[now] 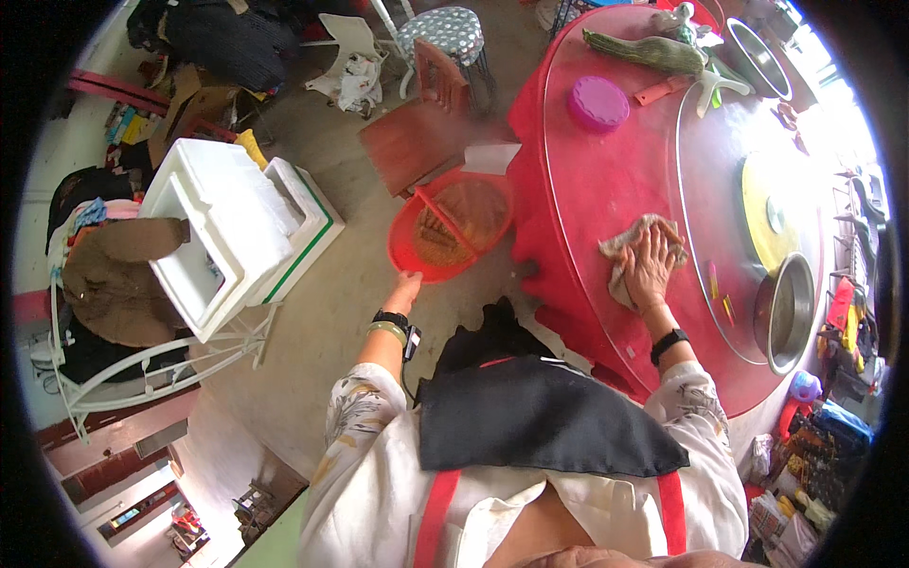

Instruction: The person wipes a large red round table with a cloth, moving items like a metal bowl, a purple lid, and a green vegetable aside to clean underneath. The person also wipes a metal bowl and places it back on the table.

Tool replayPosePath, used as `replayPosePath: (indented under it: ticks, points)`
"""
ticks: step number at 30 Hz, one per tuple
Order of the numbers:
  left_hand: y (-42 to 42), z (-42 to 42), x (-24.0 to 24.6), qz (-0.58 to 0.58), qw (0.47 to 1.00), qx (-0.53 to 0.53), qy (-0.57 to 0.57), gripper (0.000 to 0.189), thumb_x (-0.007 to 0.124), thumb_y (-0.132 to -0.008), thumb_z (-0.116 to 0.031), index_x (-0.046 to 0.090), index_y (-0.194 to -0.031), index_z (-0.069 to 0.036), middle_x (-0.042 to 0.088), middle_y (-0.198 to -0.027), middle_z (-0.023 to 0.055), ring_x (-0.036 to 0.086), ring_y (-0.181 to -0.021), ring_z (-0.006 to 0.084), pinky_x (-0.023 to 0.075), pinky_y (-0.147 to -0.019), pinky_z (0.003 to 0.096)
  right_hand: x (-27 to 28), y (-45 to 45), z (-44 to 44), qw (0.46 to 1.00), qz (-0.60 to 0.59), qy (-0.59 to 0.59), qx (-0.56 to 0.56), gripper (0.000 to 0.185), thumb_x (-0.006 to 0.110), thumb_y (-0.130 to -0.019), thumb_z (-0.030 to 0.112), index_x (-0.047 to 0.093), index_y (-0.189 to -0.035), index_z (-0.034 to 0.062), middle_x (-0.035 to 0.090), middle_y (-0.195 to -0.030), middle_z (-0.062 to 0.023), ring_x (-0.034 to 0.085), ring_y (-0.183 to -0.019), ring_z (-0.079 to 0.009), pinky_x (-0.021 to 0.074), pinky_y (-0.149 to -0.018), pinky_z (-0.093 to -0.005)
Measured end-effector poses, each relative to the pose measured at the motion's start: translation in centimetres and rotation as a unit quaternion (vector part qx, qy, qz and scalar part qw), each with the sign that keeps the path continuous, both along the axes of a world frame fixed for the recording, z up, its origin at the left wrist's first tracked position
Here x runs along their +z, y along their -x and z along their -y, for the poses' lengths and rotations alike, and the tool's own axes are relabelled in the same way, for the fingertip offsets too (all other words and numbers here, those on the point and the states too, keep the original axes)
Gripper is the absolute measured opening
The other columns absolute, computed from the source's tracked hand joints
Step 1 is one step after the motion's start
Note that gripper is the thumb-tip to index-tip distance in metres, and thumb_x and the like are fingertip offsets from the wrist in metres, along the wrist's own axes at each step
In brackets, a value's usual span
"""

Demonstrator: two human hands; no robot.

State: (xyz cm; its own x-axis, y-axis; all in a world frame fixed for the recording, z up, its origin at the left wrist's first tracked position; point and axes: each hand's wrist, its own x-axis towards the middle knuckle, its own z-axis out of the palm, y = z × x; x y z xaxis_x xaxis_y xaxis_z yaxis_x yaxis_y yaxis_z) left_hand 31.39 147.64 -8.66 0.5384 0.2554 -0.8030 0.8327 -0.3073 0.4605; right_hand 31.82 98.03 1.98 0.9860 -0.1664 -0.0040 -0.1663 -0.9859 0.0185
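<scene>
My right hand (pixel 648 270) lies flat with spread fingers on a crumpled, brownish cloth (pixel 621 245), pressing it against the glass-topped round table with a red cover (pixel 596 192). Below and left of the table, my left hand (pixel 407 285) grips the near rim of a red plastic basket (pixel 403 241). The basket has a handle across its middle and holds a brownish, grainy mass whose kind I cannot tell. Much of my left hand's fingers is hidden behind the rim.
A purple round container (pixel 599 104), a long green gourd (pixel 646 52) and metal basins (pixel 790 312) stand on the table. A wooden chair (pixel 412 142) is beyond the basket. White foam boxes (pixel 227 199) stand at the left.
</scene>
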Motion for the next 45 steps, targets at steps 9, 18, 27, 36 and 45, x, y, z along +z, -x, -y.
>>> replayPosePath:
  ticks: [9,18,27,36,45]
  points:
    - [-10.6,-2.1,-15.5,0.018,0.996,-0.049,-0.072,0.041,0.055,-0.086,-0.033,0.06,-0.111,0.0,0.065,-0.093,0.0205,0.063,-0.089,0.0331,0.0495,-0.073,0.0415,-0.1,-13.2,-3.8,0.999,0.046,-0.008,0.01,0.059,0.045,-0.091,0.039,0.036,-0.137,0.0036,0.029,-0.147,-0.0154,0.024,-0.136,-0.0331,0.0169,-0.109,-0.0492]
    - [-17.1,0.5,-30.6,0.104,0.973,0.139,0.156,0.033,0.056,-0.087,-0.029,0.058,-0.107,-0.003,0.062,-0.097,0.0097,0.059,-0.095,0.0257,0.0484,-0.079,0.0377,0.6,-12.7,-3.6,0.999,0.02,-0.019,0.015,0.056,0.049,-0.089,0.02,0.034,-0.139,0.0008,0.028,-0.147,-0.0181,0.021,-0.138,-0.034,0.0124,-0.112,-0.0455]
    - [-16.6,1.6,-30.0,0.032,0.85,0.379,0.364,0.017,0.055,-0.086,-0.023,0.057,-0.094,-0.008,0.057,-0.09,0.0034,0.056,-0.084,0.0192,0.0464,-0.071,0.0314,0.6,-12.6,-3.2,1.0,0.017,-0.015,0.016,0.057,0.047,-0.088,0.018,0.031,-0.14,0.0014,0.026,-0.148,-0.0188,0.017,-0.139,-0.0373,0.0103,-0.112,-0.047]
    - [-14.5,-4.8,-16.8,-0.009,0.859,0.343,0.381,0.031,0.05,-0.092,-0.018,0.049,-0.122,-0.008,0.058,-0.11,0.0056,0.057,-0.099,0.0225,0.0483,-0.083,0.0355,0.6,-12.9,-3.4,1.0,0.019,0.017,0.005,0.056,0.048,-0.088,0.024,0.033,-0.138,0.0028,0.029,-0.147,-0.0162,0.021,-0.137,-0.0335,0.012,-0.112,-0.0465]
    - [-17.8,-10.4,2.0,-0.048,0.951,0.172,0.251,0.013,0.055,-0.088,-0.017,0.049,-0.078,-0.012,0.048,-0.059,0.0008,0.048,-0.048,0.0141,0.0429,-0.046,0.0314,0.7,-13.0,-3.5,1.0,0.0,0.001,-0.027,0.055,0.048,-0.088,0.026,0.036,-0.138,0.0056,0.029,-0.147,-0.0135,0.022,-0.138,-0.0307,0.0123,-0.112,-0.0452]
